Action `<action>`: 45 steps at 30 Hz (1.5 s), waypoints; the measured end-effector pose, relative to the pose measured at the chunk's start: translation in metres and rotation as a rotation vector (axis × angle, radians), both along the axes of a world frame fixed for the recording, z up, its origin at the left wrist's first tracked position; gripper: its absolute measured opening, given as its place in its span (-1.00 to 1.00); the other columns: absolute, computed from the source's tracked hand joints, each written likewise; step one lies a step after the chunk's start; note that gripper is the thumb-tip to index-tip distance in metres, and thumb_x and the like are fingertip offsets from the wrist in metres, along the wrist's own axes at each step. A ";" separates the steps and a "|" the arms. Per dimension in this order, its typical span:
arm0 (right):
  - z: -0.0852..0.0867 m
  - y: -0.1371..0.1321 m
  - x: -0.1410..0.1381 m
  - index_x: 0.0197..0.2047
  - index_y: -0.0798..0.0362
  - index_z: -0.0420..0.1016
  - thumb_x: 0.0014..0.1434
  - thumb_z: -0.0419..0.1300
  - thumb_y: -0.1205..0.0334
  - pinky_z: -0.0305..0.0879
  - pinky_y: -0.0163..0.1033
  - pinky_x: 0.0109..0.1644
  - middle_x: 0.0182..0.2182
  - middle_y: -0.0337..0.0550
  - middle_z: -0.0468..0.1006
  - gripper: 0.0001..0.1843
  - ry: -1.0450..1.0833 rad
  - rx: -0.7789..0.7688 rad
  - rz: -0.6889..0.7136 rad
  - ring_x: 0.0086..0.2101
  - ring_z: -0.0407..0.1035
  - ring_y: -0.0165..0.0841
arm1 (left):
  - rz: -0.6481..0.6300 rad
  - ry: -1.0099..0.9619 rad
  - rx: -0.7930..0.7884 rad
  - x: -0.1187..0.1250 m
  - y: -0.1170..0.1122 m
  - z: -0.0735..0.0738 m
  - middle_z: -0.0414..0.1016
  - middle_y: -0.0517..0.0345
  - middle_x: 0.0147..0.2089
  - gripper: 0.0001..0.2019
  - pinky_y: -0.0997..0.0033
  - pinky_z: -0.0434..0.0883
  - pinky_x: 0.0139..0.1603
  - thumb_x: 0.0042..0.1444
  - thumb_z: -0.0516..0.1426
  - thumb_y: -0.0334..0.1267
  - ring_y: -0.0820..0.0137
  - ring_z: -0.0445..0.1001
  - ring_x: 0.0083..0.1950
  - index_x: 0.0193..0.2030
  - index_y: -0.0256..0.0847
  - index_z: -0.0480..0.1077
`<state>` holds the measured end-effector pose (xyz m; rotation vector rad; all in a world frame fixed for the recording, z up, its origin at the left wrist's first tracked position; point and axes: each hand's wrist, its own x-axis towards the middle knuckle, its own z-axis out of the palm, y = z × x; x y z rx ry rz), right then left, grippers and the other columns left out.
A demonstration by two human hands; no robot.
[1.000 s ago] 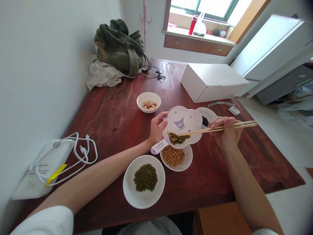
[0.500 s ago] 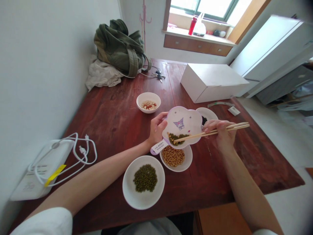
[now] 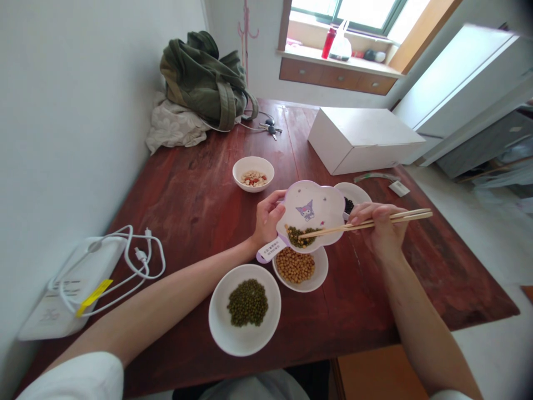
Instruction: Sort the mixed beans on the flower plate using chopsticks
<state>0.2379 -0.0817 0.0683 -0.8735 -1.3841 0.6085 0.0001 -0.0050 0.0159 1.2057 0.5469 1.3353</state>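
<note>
My left hand (image 3: 268, 219) grips the left side of a flower-shaped white plate (image 3: 328, 208) with a purple rim, a cartoon print and a short handle. The plate is tilted toward me, and a mix of green beans and some yellow beans (image 3: 296, 238) lies at its lower edge. Chopsticks (image 3: 366, 224) are held in my right hand (image 3: 381, 228), their tips among those beans. Beneath the plate, a white bowl (image 3: 320, 272) of yellow-brown soybeans is partly covered. Closer to me stands a larger bowl (image 3: 219, 316) of green mung beans. Behind my right hand, a bowl (image 3: 356, 193) with black beans is partly hidden.
A bowl (image 3: 253, 164) of pale and reddish pieces stands farther back. A white box (image 3: 366, 139) sits at the back right, a green bag (image 3: 204, 83) and keys (image 3: 271, 129) at the back left. A white power strip (image 3: 70, 289) with cables lies by the left wall.
The chopstick tips have shifted slightly right and up within the beans, and my right hand has moved a little right. The plate and left hand stay nearly still.
</note>
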 end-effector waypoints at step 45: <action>0.000 0.001 0.002 -0.40 0.10 0.74 0.41 0.25 -0.13 0.26 -0.28 -0.58 -0.53 0.01 0.56 -0.47 -0.050 -0.026 0.047 -0.55 0.42 -0.34 | -0.005 -0.010 -0.006 0.000 -0.002 0.004 0.48 0.12 -0.38 -0.43 0.48 0.22 -0.46 0.09 0.27 0.27 0.46 0.28 -0.43 -0.14 -0.29 0.57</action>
